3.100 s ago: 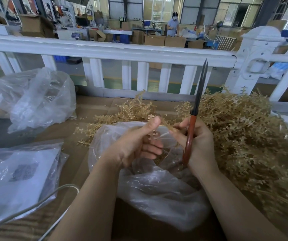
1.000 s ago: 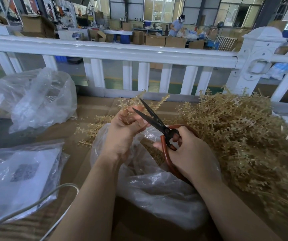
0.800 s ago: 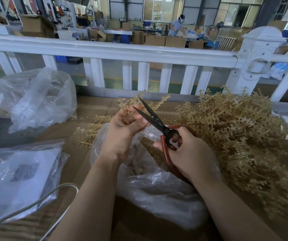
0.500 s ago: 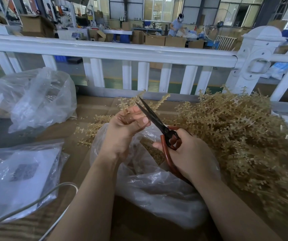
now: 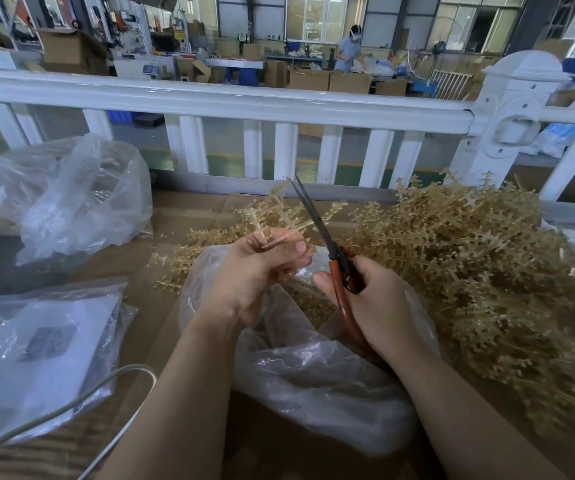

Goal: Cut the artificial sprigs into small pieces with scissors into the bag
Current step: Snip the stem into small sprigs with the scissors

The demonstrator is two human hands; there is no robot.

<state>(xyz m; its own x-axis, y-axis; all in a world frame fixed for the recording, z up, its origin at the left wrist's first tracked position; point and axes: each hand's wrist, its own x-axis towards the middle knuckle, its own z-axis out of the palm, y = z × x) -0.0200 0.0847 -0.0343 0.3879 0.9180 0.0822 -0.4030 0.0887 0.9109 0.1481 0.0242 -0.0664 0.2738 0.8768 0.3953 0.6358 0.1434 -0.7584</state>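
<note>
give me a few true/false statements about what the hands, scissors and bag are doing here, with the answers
1. The left hand pinches a sprig. True.
2. The scissors are in the left hand. False: the right hand grips their red handles.
3. The scissor blades are wide open. False: they are closed together, pointing up and away.
4. The bag lies below both hands and holds cut pieces. True.
5. The sprig pile lies left of the bag. False: most of it is on the right.
</note>
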